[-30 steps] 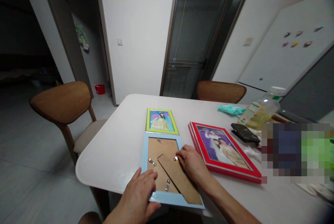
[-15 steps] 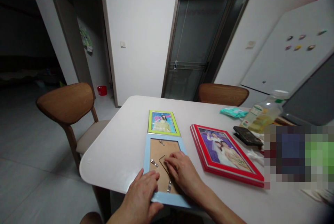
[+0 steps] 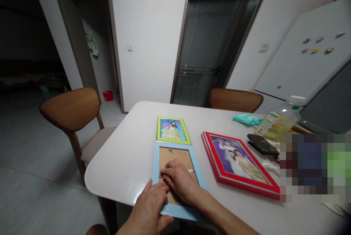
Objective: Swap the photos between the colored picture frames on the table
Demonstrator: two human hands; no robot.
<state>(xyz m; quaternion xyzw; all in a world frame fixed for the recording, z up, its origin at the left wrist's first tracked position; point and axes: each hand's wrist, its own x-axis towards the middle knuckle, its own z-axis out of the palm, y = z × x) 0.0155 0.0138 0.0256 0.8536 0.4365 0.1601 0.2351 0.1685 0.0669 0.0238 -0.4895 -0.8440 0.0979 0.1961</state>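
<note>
A light-blue picture frame (image 3: pixel 156 162) lies face down on the table, its brown backing board (image 3: pixel 181 155) showing. My left hand (image 3: pixel 150 203) holds the frame's near-left corner, fingers over the left side and thumb at the near edge. Above the board, my right hand (image 3: pixel 181 182) is closed, its fingertips pressed at a small metal clip (image 3: pixel 160 175) on the left side, mostly hidden. One metal clip (image 3: pixel 171 151) shows at the far side, another clip (image 3: pixel 191 170) at the right. The hand covers the middle of the board.
A green-yellow frame (image 3: pixel 187 136) with a photo touches the blue frame's far edge. To the right lies a stack of red frames (image 3: pixel 219 171). Beyond are a black phone-like object (image 3: pixel 263 144), a bottle (image 3: pixel 278 120) and a teal packet (image 3: pixel 247 119). Chairs (image 3: pixel 72 109) stand around the white table (image 3: pixel 123 162).
My right hand has moved left across the board, from the bent wire at its middle to the left clip. The right clip now shows, while the wire is hidden. My left hand stays put.
</note>
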